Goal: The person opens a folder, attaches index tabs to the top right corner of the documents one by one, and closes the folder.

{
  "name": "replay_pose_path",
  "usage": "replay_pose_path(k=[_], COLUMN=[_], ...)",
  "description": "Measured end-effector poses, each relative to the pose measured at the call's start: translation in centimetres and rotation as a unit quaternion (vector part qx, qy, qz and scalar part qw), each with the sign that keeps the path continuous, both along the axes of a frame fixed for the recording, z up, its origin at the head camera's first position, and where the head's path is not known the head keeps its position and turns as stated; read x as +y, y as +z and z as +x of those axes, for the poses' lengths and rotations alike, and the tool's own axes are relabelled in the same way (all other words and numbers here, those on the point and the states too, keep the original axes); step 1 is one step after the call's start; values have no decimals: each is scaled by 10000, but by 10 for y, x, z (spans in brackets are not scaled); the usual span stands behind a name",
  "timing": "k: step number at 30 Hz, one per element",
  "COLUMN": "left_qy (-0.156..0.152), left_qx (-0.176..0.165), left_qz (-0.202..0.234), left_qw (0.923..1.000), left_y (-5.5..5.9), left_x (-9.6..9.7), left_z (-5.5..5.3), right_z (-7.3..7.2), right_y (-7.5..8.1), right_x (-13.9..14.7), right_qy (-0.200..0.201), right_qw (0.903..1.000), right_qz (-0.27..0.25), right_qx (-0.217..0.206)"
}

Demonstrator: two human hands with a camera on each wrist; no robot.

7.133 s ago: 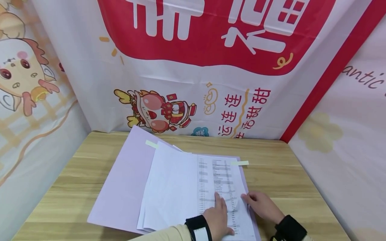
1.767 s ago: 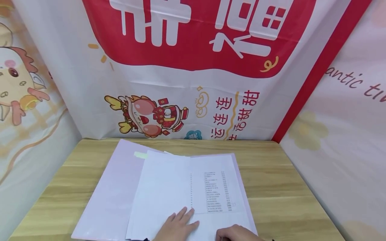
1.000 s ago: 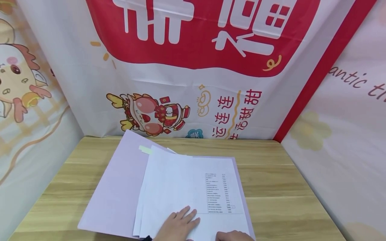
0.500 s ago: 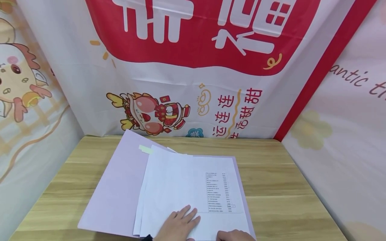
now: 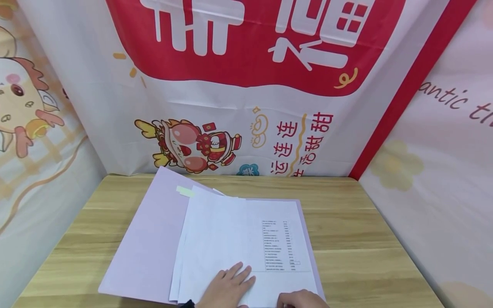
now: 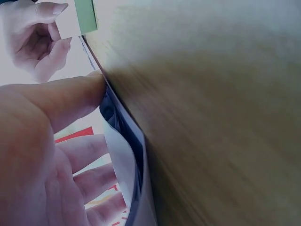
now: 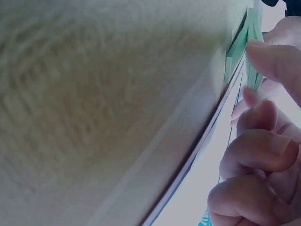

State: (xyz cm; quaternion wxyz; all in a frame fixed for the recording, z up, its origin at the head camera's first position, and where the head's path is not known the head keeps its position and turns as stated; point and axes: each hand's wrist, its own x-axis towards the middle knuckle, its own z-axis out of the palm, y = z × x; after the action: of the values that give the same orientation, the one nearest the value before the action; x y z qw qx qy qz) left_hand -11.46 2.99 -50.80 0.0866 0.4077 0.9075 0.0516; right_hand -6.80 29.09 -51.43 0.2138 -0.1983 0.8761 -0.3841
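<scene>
A lilac folder (image 5: pixel 142 244) lies spread on the table with white sheets (image 5: pixel 215 239) inside. The right-hand page carries a small printed table (image 5: pixel 275 248). My left hand (image 5: pixel 227 286) rests on the lower middle of the pages, fingers spread; its thumb touches the bottom edge in the left wrist view. Curled fingers of my right hand (image 5: pixel 302 298) sit at the lower right of the page. In the right wrist view its thumb and finger pinch several green paper tabs (image 7: pixel 254 52) by the folder's near edge. Pale green tabs (image 5: pixel 185 191) stick out at the upper left of the sheets.
The wooden table (image 5: pixel 358 244) extends to both sides of the folder. A printed cloth (image 5: pixel 246 98) with red and white lettering hangs behind it. More printed cloth (image 5: pixel 443 171) hangs at the right, and a cartoon cloth (image 5: pixel 57 179) at the left.
Since the oldest frame, a page has turned and its tab at the right is gone from there. My left hand stopped pointing and lies flat; my right hand moved down from the page's side.
</scene>
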Motion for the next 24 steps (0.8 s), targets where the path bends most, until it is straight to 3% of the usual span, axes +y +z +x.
replay_pose_path(k=[5,11,17,20,24], left_qy=[24,114,295,434,508], left_qx=[-15,-7,-418,-654,-609], left_qz=[37,76,221,359,727], left_qw=[10000,9999,9984,9963,9942], left_y=[0,1,9,15,23], left_x=[0,1,2,3,3], left_z=[0,0,-2,-4,-5], right_z=[0,1,2,2,0], right_y=[2,11,15,21,33], right_x=[4,6,13,16,19], right_qy=[10,-100,96,39,-189], right_qw=[9999,9987,9932,9917,9908], right_qz=[-45,-475,-733,-961,-1163], right_qx=[152,152,903,857,660])
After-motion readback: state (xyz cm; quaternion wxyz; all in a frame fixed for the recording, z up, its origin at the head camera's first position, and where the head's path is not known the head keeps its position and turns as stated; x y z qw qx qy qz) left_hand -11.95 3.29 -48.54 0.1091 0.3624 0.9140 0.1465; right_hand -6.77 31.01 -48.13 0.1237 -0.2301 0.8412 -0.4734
